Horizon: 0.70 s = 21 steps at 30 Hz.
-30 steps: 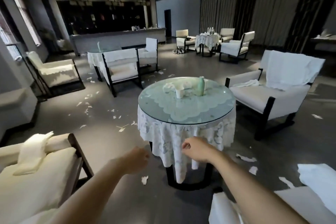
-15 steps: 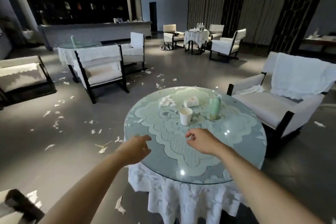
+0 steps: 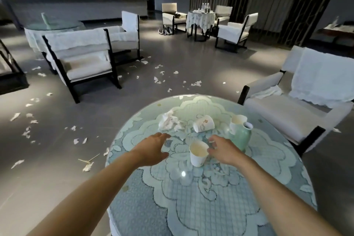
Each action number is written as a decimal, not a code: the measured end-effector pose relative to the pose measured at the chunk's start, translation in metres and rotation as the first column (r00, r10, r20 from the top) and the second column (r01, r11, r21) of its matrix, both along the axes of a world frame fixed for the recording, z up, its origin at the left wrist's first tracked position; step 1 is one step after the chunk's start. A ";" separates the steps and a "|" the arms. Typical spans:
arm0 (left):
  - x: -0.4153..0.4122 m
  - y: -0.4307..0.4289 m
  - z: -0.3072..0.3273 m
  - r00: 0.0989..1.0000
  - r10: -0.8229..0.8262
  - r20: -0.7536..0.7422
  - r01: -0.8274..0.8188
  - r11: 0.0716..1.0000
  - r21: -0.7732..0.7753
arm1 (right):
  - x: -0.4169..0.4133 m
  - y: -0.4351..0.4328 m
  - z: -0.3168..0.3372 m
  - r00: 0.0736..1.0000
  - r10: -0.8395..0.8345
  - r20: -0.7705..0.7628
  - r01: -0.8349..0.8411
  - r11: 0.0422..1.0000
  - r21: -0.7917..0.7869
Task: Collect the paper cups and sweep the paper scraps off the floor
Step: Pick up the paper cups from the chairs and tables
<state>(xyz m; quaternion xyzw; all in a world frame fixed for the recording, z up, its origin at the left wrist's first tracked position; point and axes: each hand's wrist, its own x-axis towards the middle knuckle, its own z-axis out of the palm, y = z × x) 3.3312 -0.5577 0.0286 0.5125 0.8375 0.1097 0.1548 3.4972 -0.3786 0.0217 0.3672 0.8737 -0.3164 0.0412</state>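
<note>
White paper cups all sit on the round glass table, the upright cup just beside my open right hand, my left hand is open and empty too, and torn paper scraps lie on the grey floor, so I think nothing is done yet.
</note>
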 end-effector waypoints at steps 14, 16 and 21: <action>-0.039 0.070 -0.072 0.967 0.016 0.254 0.027 0.987 -0.161 | -0.091 0.034 -0.065 0.953 -0.302 -0.003 0.201 0.643 -0.739; -0.049 0.074 -0.079 0.969 0.006 0.245 0.032 0.988 -0.153 | -0.104 0.034 -0.067 0.955 -0.297 -0.012 0.182 0.617 -0.766; -0.085 0.072 -0.081 0.982 -0.008 0.188 0.038 0.987 -0.156 | -0.126 0.079 -0.072 0.919 -0.335 -0.207 0.338 0.941 -0.022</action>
